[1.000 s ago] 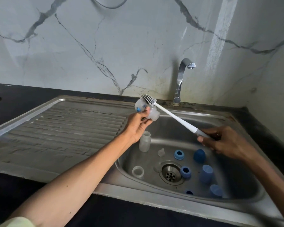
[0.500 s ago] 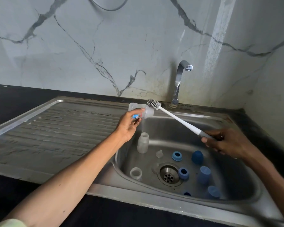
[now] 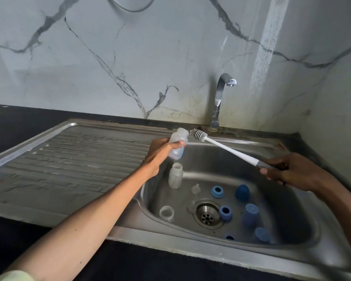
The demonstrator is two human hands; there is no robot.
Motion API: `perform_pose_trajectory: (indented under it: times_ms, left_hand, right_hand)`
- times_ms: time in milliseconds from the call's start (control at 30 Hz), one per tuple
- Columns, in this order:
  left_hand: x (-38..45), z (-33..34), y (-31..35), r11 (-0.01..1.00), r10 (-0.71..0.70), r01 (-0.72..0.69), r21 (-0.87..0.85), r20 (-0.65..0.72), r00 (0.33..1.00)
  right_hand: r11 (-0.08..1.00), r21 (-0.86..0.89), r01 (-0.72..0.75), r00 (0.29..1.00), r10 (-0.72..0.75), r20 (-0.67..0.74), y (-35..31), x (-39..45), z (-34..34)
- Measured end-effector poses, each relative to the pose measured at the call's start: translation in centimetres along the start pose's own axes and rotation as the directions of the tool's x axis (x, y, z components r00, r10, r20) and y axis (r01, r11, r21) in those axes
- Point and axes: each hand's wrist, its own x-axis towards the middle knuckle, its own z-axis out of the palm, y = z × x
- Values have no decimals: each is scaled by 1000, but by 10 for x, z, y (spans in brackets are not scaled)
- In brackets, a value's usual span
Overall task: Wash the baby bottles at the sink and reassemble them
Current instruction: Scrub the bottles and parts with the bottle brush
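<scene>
Compared with the frame half a second earlier, the held bottle (image 3: 177, 146) is tilted more steeply, its open neck now raised toward the upper right, and the brush head (image 3: 198, 134) is positioned just beside that neck rather than past it. The bottle is gripped around its lower body by the curled fingers and thumb of the left hand (image 3: 160, 154), above the left edge of the sink basin (image 3: 292, 209). The bottle brush (image 3: 227, 149) is held at the grey end of its white handle by the right hand (image 3: 288, 172), whose fingers are wrapped around it; the handle runs diagonally up and to the left across the basin. Whether the bristles touch the bottle rim cannot be told. Inside the basin, a second clear bottle (image 3: 175, 175) stands upright directly below the held one, and a third clear bottle (image 3: 166, 212) stands near the front wall. A clear teat (image 3: 196, 188) lies between the second bottle and a blue collar ring (image 3: 217, 192). Further blue rings and caps are spread to the right of the drain (image 3: 208, 214). The tap (image 3: 221, 94) is mounted behind the basin, against the marble-patterned wall (image 3: 109, 57). The ribbed drainboard (image 3: 69, 159) extends to the left.
</scene>
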Motion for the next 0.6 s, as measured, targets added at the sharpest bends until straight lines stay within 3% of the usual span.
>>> perform_pose_trajectory:
  times_ms: [133, 200, 267, 400, 500, 600]
  left_hand:
    - [2, -4, -1, 995, 28, -26, 99, -20, 999]
    - [3, -3, -2, 967, 37, -24, 255, -47, 998]
    - [2, -1, -3, 882, 111, -81, 464, -37, 993]
    - [-4, 2, -7, 676, 168, -217, 704, 139, 976]
    - [-7, 4, -15, 527, 66, -234, 817, 235, 970]
    - [-7, 5, -23, 401, -82, -196, 895, 248, 965]
  right_hand:
    - [999, -43, -18, 1000, 17, -15, 7, 5, 1]
    - [998, -60, -15, 1000, 14, -18, 7, 6, 2]
    - [996, -86, -14, 1000, 13, -18, 7, 6, 3]
    - [992, -129, -4, 1000, 2, -18, 9, 7, 5]
    - [989, -148, -15, 1000, 14, -4, 10, 9, 7]
    - [985, -168, -29, 1000, 31, 8, 13, 11, 8]
